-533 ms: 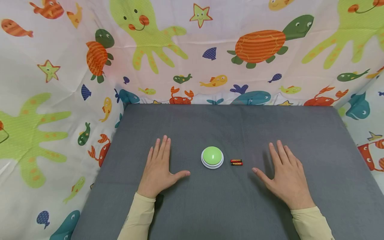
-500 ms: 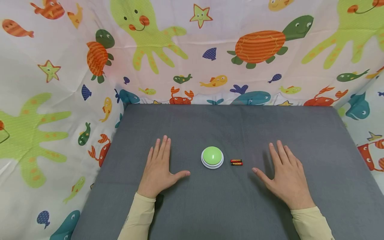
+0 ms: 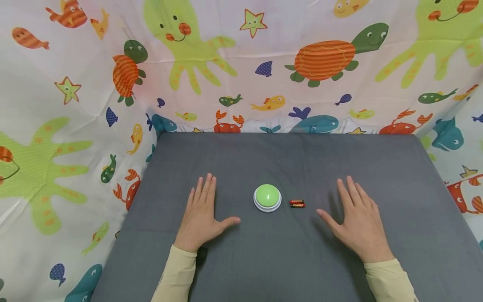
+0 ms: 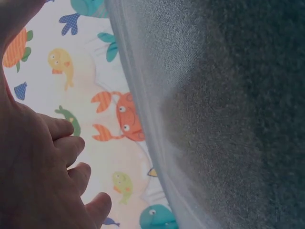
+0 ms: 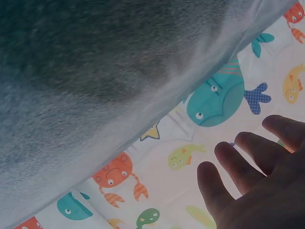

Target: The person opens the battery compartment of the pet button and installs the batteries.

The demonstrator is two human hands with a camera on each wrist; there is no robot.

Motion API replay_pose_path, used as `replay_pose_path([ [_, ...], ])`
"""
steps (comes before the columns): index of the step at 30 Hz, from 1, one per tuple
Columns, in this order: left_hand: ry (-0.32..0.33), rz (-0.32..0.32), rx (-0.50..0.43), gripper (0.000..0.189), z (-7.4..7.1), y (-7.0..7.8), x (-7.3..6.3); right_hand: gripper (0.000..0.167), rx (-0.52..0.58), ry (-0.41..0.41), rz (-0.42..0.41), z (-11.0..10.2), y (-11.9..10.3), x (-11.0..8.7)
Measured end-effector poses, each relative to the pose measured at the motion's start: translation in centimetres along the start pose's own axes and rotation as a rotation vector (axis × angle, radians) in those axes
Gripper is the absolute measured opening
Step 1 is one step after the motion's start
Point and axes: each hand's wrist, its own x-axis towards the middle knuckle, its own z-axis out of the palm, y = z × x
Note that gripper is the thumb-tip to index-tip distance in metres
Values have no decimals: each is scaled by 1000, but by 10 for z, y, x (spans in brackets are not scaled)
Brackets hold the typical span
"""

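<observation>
A round push button with a green dome and white base (image 3: pixel 267 196) sits near the middle of the grey surface. Just right of it, two small red and black batteries (image 3: pixel 297 204) lie side by side. To the button's left is my left hand (image 3: pixel 200 220), palm down with fingers straight and thumb spread toward the button. My right hand (image 3: pixel 358 222) is held the same way, right of the batteries, its thumb pointing at them. Both hands hold nothing. In the wrist views the left hand (image 4: pixel 47 167) and right hand (image 5: pixel 262 176) show extended fingers.
The grey cloth-covered table (image 3: pixel 283 260) spreads under everything. A white curtain printed with sea animals (image 3: pixel 211 54) stands along its back, left and right sides. A small dark object (image 3: pixel 201 255) shows beside the left wrist.
The head view has shifted slightly. The left hand sits marginally lower in the picture; the button, the batteries and the hands' poses look the same.
</observation>
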Motion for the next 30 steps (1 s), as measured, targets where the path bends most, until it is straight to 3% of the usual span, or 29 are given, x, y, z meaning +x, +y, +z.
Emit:
replay_pose_path([
  [9, 0, 2, -12, 138, 1, 5, 0, 110, 22, 1, -30, 1, -15, 10],
  [15, -8, 77, -18, 136, 7, 32, 10, 104, 54, 11, -128, 15, -42, 21],
  [23, -25, 237, -36, 124, 15, 69, 22, 96, 126, -75, -251, 35, -87, 29],
  [30, -43, 227, -73, 108, 29, 78, 35, 80, 144, -102, -283, 43, -102, 41],
])
